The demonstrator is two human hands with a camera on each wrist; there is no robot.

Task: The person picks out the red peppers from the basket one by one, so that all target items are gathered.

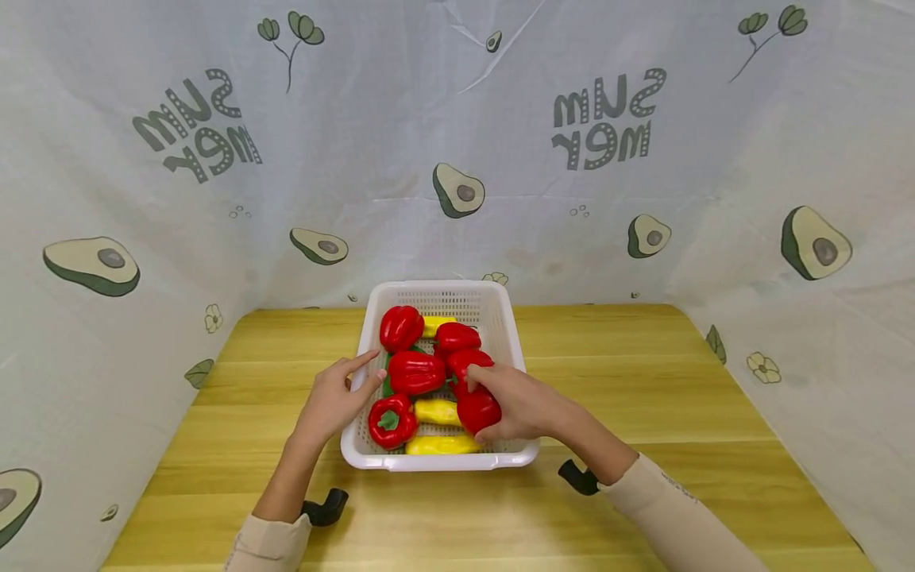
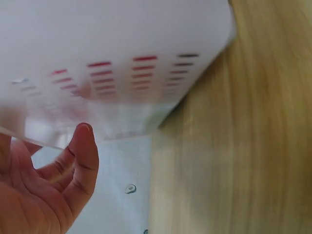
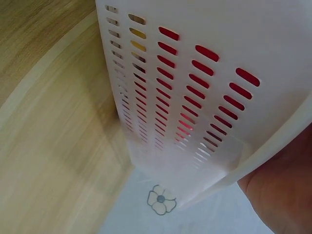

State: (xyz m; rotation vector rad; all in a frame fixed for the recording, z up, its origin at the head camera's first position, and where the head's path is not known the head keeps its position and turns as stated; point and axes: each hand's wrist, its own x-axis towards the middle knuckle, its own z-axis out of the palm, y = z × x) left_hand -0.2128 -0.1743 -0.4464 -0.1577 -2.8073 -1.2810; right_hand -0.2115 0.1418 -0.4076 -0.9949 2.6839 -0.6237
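A white plastic basket [image 1: 507, 334] holds several red bell peppers [image 1: 417, 372] and several yellow, elongated vegetables [image 1: 442, 445]. Reaching over the basket's right rim, my right hand [image 1: 525, 403] grips a red bell pepper [image 1: 479, 410] between thumb and fingers; its palm side is hidden. On the opposite side my left hand [image 1: 338, 399] is at the left rim, thumb and index finger spread toward the peppers and holding nothing. The left wrist view shows that hand's loosely bent fingers [image 2: 84, 161] by the basket's edge. Something green [image 1: 388, 387] shows partly under the peppers.
The basket stands on a wood-grain table [image 1: 608, 373]. A pale curtain [image 1: 386, 143] printed with avocados hangs behind and along both sides. Slotted basket walls [image 3: 190, 87] fill much of both wrist views. Black wrist mounts [image 1: 326, 507] sit at both sleeves.
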